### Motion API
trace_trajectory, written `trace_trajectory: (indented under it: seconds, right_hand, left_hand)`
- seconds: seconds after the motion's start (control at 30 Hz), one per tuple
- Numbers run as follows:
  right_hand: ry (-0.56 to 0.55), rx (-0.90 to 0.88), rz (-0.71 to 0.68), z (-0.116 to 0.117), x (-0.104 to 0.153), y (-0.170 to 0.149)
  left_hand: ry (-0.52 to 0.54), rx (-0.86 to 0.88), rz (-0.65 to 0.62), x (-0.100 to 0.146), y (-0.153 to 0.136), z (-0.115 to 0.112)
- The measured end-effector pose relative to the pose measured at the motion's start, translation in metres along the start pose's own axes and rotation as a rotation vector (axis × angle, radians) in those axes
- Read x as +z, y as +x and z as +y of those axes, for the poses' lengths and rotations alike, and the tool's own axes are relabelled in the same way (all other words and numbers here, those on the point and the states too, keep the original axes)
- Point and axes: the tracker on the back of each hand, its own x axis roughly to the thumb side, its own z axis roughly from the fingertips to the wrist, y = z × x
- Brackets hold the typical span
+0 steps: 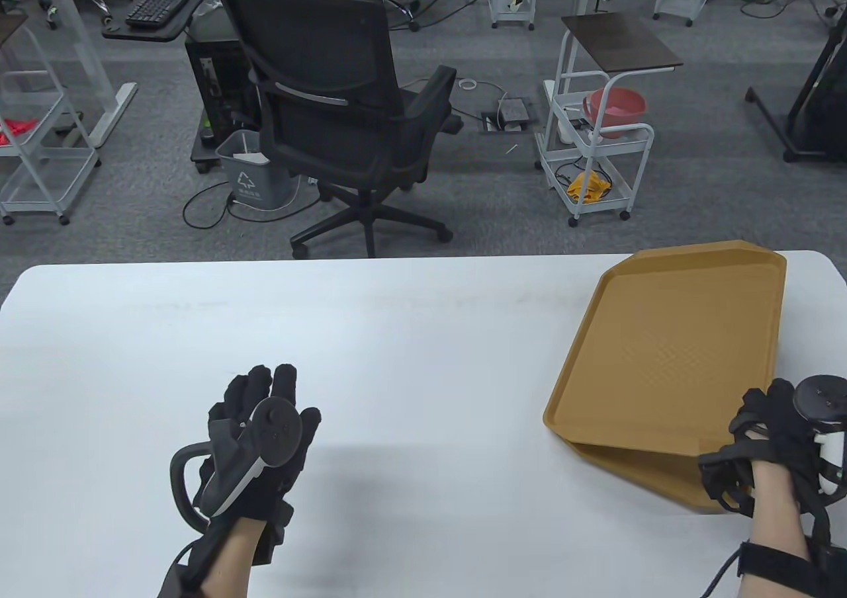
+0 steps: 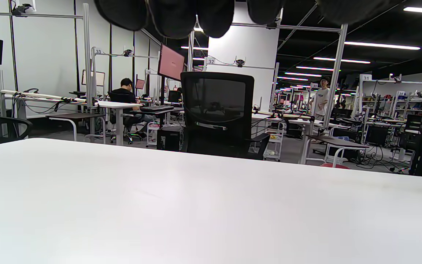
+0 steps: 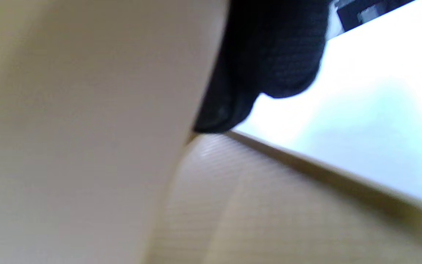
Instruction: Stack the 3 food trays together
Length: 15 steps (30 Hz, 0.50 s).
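A tan food tray (image 1: 675, 353) lies at the right of the white table (image 1: 397, 360), its near end raised off a second tan tray (image 1: 648, 475) beneath it. I cannot tell whether a third tray is in the pile. My right hand (image 1: 761, 439) grips the top tray's near right corner. In the blurred right wrist view a gloved finger (image 3: 277, 55) presses on the raised tray (image 3: 86, 128) above the lower tray (image 3: 288, 205). My left hand (image 1: 265, 413) hovers open and empty over the table's left middle; its fingertips (image 2: 214, 18) hang over the bare table (image 2: 196, 205).
A black office chair (image 1: 344, 95) stands just past the table's far edge. A white wheeled cart (image 1: 595, 148) stands on the floor behind the trays. The trays' far end reaches the table's far edge.
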Motion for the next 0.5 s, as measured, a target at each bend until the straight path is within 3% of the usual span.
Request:
trace_trajectory:
  seconds: [0.23, 0.5]
  right_hand:
    - [-0.017, 0.259, 0.082, 0.034, -0.014, -0.035]
    - [0.056, 0.554, 0.183, 0.078, -0.023, -0.064]
  left_hand:
    - [-0.014, -0.006, 0.000, -0.001, 0.001, -0.002]
    - [-0.045, -0.040, 0.008, -0.004, 0.003, -0.011]
